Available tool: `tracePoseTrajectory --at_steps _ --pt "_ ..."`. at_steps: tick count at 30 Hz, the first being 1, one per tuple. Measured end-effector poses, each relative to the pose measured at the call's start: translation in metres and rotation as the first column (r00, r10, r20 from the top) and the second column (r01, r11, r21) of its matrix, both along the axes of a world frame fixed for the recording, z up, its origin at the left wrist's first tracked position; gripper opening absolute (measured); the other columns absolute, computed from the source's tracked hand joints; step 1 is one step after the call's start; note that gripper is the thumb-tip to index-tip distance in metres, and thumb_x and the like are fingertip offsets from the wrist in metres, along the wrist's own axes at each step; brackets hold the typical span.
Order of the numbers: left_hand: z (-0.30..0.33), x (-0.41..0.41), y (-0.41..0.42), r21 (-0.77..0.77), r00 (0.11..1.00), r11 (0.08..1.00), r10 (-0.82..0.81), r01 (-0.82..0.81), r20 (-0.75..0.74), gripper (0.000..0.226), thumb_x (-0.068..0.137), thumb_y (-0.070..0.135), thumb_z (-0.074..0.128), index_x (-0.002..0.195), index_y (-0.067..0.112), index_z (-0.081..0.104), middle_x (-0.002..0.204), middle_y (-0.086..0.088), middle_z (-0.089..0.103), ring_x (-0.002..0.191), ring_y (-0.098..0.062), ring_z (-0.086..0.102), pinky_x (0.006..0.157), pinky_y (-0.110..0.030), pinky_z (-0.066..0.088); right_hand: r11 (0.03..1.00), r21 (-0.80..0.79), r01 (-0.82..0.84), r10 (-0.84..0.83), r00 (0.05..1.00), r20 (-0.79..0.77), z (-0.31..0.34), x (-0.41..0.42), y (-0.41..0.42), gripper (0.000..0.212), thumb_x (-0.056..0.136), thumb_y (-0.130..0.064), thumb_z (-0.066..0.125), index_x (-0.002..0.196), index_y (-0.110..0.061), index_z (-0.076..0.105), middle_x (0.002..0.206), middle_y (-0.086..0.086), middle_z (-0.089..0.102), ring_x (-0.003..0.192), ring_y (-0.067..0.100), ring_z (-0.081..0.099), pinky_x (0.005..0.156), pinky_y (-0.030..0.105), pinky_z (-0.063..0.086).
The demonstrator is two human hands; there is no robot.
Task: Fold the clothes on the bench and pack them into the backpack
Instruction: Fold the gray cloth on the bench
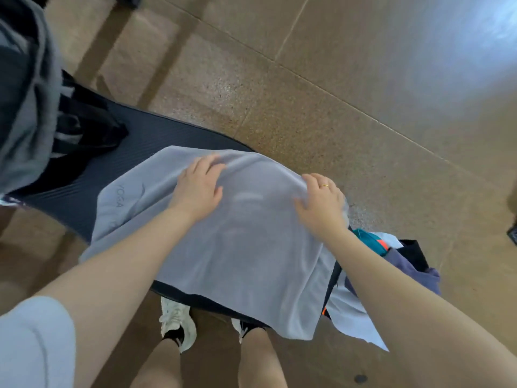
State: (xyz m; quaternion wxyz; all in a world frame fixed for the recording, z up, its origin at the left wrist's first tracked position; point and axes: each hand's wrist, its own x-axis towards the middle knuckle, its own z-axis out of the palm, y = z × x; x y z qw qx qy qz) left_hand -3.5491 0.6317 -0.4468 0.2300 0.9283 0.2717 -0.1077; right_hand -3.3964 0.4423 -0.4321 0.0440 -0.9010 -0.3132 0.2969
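A light grey cloth (240, 253) marked "YOGA" lies spread across the dark ribbed bench (145, 141) and hangs over its near edge. My left hand (200, 186) rests flat on the cloth near its far edge, fingers straight. My right hand (321, 201), with a ring on it, lies on the cloth's far right corner, its fingers curled over the bunched edge. A grey and black backpack (30, 107) stands at the bench's left end, with black straps (92, 124) trailing onto the bench. More clothes (402, 264) in purple, teal, black and white are heaped at the right end.
Brown speckled floor tiles (307, 93) surround the bench. My white shoes (179, 320) stand under the bench's near edge. A dark object (513, 233) sits at the right border of the view.
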Motion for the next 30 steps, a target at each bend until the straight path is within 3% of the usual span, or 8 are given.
tracePoseTrajectory --at_steps 9,14,18,21,24,26,28,30 --pt "0.022 -0.124 0.052 0.01 0.914 0.922 0.386 -0.388 -0.126 0.035 0.083 -0.001 0.058 0.118 -0.005 0.055 0.127 -0.023 0.05 0.112 -0.044 0.046 0.088 -0.052 0.043 0.869 0.205 -0.45 0.478 0.871 -0.115 0.024 -0.085 0.146 0.039 0.097 -0.015 0.037 0.136 -0.012 0.041 0.142 0.006 0.041 0.129 0.028 0.036 0.103 0.037 0.028" --pt "0.013 -0.163 0.072 0.057 0.751 0.793 0.595 -0.606 -0.286 0.044 0.091 0.021 0.054 0.13 0.004 0.045 0.129 -0.018 0.041 0.115 -0.039 0.04 0.09 -0.048 0.038 0.8 0.147 -0.582 0.596 0.798 -0.091 0.011 -0.132 0.21 0.042 0.099 -0.014 0.033 0.141 -0.016 0.035 0.149 0.002 0.032 0.135 0.025 0.028 0.104 0.034 0.025" --pt "0.001 -0.173 0.074 0.079 0.717 0.763 0.632 -0.641 -0.295 0.036 0.089 0.032 0.055 0.117 0.01 0.054 0.121 -0.013 0.043 0.114 -0.033 0.039 0.092 -0.043 0.033 0.734 0.056 -0.677 0.679 0.734 -0.019 -0.011 -0.153 0.241 0.058 0.094 -0.008 0.043 0.147 -0.019 0.023 0.149 0.006 0.029 0.135 0.026 0.026 0.105 0.033 0.024" --pt "-0.001 -0.174 0.076 -0.003 0.732 0.762 0.621 -0.648 -0.28 0.025 0.091 0.033 0.051 0.106 0.013 0.057 0.117 -0.007 0.045 0.113 -0.029 0.038 0.093 -0.04 0.028 0.677 0.023 -0.736 0.735 0.677 0.021 -0.018 -0.161 0.249 0.061 0.091 -0.009 0.049 0.146 -0.023 0.026 0.139 0.01 0.037 0.123 0.03 0.036 0.097 0.036 0.031" --pt "0.006 -0.176 0.085 -0.231 0.744 0.715 0.665 -0.659 -0.066 0.012 0.089 0.024 0.054 0.092 0.012 0.051 0.09 -0.006 0.055 0.088 -0.026 0.052 0.074 -0.033 0.032 0.62 0.264 -0.739 0.78 0.615 -0.113 -0.012 -0.171 0.255 0.054 0.087 -0.006 0.055 0.139 -0.018 0.044 0.125 0.014 0.05 0.108 0.034 0.049 0.089 0.043 0.042" --pt "0.014 -0.182 0.091 -0.452 0.722 0.649 0.691 -0.612 0.015 0.01 0.088 0.018 0.057 0.09 0.011 0.05 0.076 -0.004 0.056 0.067 -0.021 0.051 0.062 -0.03 0.032 0.606 0.369 -0.704 0.795 0.548 -0.26 -0.001 -0.175 0.263 0.047 0.084 -0.005 0.058 0.13 -0.014 0.054 0.124 0.012 0.051 0.108 0.029 0.051 0.088 0.034 0.042" --pt "0.024 -0.188 0.097 -0.5 0.749 0.665 0.661 -0.554 0.05 0.012 0.087 0.019 0.06 0.086 0.016 0.049 0.065 0.003 0.052 0.056 -0.012 0.046 0.055 -0.028 0.031 0.614 0.364 -0.7 0.789 0.54 -0.293 0.012 -0.17 0.274 0.031 0.084 -0.01 0.062 0.114 -0.012 0.063 0.119 0.007 0.055 0.106 0.023 0.05 0.089 0.026 0.037" --pt "0.032 -0.191 0.102 -0.491 0.764 0.682 0.643 -0.542 0.049 0.017 0.085 0.023 0.065 0.082 0.019 0.048 0.063 0.004 0.052 0.054 -0.006 0.045 0.054 -0.026 0.032 0.564 0.254 -0.786 0.825 0.525 -0.208 0.025 -0.162 0.28 0.018 0.084 -0.02 0.063 0.1 -0.015 0.067 0.114 0.0 0.06 0.098 0.021 0.045 0.09 0.035 0.038"
